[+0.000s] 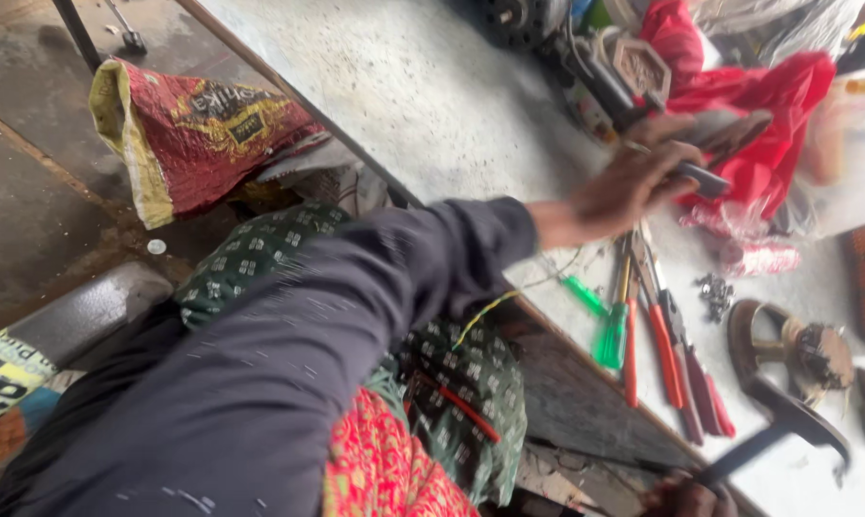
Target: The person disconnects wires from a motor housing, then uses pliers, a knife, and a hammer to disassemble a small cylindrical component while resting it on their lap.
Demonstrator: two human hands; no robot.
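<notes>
Honestly, with the left hand (633,177) clenched around a dark flat-handled tool (705,179) at two o'clock and the right hand (686,498) gripping a black curved metal hammer (787,421) at five o'clock, either could snag the red-handled pliers (667,354) on the speckled grey tabletop (432,105).

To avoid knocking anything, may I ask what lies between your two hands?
Head view: red-handled pliers and a green-handled screwdriver lie between the left hand, gripping a dark tool, and the right hand, holding the hammer.

Repair workshop, pliers (667,349) (red-handled), workbench (423,96)
</notes>
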